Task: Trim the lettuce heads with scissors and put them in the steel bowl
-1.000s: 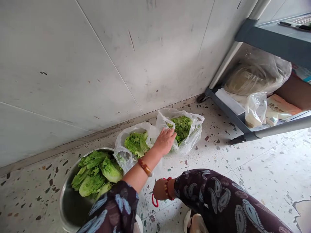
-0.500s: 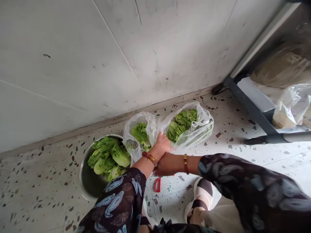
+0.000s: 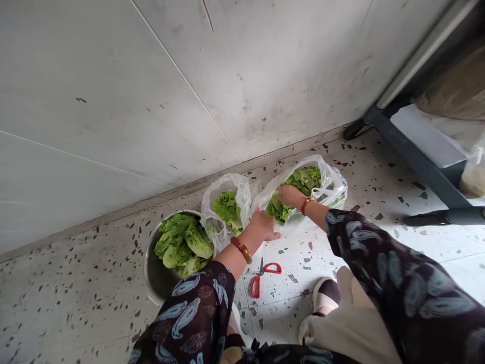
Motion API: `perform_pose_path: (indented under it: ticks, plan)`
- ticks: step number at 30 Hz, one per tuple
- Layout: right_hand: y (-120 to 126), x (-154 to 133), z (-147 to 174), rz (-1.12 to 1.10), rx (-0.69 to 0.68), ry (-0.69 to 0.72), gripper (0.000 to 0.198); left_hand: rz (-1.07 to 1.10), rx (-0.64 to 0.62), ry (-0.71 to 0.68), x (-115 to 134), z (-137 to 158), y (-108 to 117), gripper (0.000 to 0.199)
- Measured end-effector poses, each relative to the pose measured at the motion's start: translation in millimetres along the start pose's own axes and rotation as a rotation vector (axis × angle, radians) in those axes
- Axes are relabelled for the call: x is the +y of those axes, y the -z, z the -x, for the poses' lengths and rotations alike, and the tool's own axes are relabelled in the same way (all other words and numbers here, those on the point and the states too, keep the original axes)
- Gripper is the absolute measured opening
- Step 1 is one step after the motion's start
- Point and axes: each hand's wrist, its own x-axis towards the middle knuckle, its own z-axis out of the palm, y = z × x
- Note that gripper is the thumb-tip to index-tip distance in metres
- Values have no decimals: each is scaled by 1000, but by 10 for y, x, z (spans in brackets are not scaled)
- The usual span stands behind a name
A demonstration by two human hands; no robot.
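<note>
Lettuce point(image 3: 303, 178) lay inside a clear plastic bag point(image 3: 333, 184) that sat on the speckled floor point(image 3: 379, 242) near the foot of the wall point(image 3: 227, 76). The right hand point(image 3: 288, 194) reached into the bag's mouth and rested on the leaves, fingers curled over them; whether the leaves were gripped could not be told. The left hand point(image 3: 262, 226) sat at the near edge of the same bag, fingers closed on the plastic at its rim.

A second plastic bag point(image 3: 217, 194) stood just beside the first, on its left, touching it, and held more green leaves point(image 3: 228, 208). To the left of that bag, a round metal bowl point(image 3: 151, 268) rested on the floor and held several heads of lettuce point(image 3: 184, 242); the bag's side pressed against the bowl's rim.

Red-handled scissors point(image 3: 263, 275) lay flat on the floor near the left wrist, blades pointing toward the bags, apart from both hands. A dark metal rack point(image 3: 413, 151) stood at the right, with its foot on the floor, well apart from the bags.
</note>
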Motion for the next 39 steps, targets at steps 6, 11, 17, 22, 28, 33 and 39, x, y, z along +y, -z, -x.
perform_pose_path:
  ticks: [6,11,17,22,28,33,39]
  plan:
    - [-488,-5,-178,-33,13,-137,39,74,99,63,-72,192,-65,58]
    - [-668,88,-107,-99,66,-127,44,184,118,108,-114,218,-156,63]
    - [-410,440,168,-202,80,-23,83,415,300,131,-282,134,-95,38]
    - [-99,581,748,-405,212,90,95,781,440,32,-432,107,34,38]
    - [201,-14,1157,-668,386,294,95,1435,452,-382,-441,578,275,77]
    - [401,-836,1178,-723,363,407,107,1571,640,-374,-519,1201,405,101]
    - [476,-1722,1005,-1021,-226,511,76,1894,692,-156,-1044,1940,178,72]
